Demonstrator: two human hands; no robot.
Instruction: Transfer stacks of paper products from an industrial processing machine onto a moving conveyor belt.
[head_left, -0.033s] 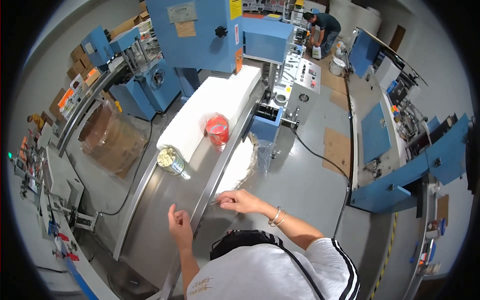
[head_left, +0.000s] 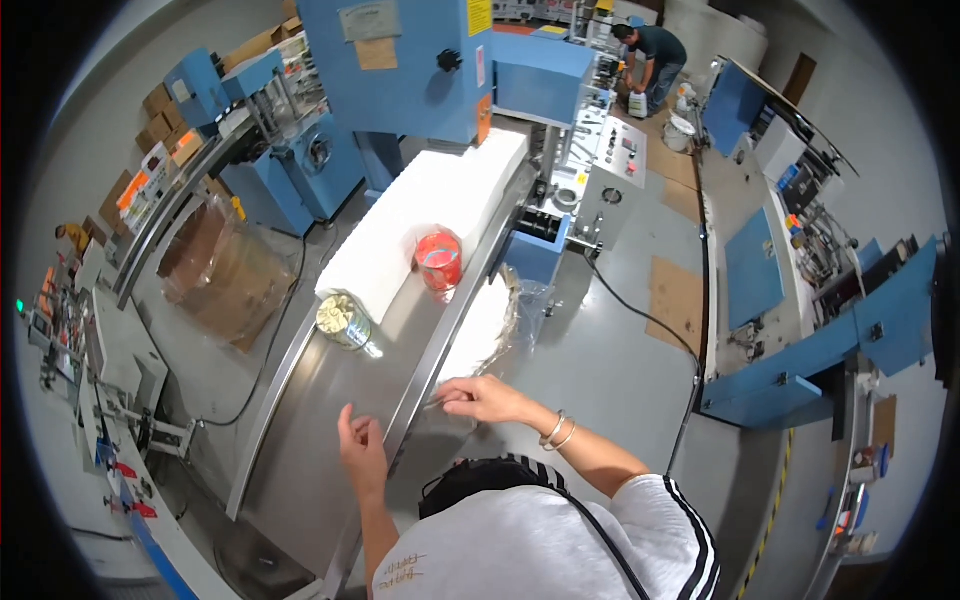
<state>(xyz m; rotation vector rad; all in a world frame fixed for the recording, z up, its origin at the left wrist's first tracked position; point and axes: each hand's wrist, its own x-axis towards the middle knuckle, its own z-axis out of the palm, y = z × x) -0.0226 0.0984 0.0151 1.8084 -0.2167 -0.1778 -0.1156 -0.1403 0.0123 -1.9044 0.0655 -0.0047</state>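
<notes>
My left hand is raised over the near part of a metal tray table, fingers loosely bent and apart, nothing visible in it. My right hand is beside the table's right rail, thumb and fingers closed together; a thin greyish sliver shows at the fingertips, too small to name. Farther up the table lies a long white ridged stack. Against its near end stands a clear container with pale yellowish pieces. A red container sits at the stack's right side. Neither hand touches these.
Blue machinery rises beyond the table, with a control panel at its right. A plastic-lined carton stands left. Below the right rail is a plastic bag of white material. A black cable crosses the floor. A co-worker bends far off.
The whole view has shifted very slightly. Both hands keep their pose, and the containers and white stack stay in place.
</notes>
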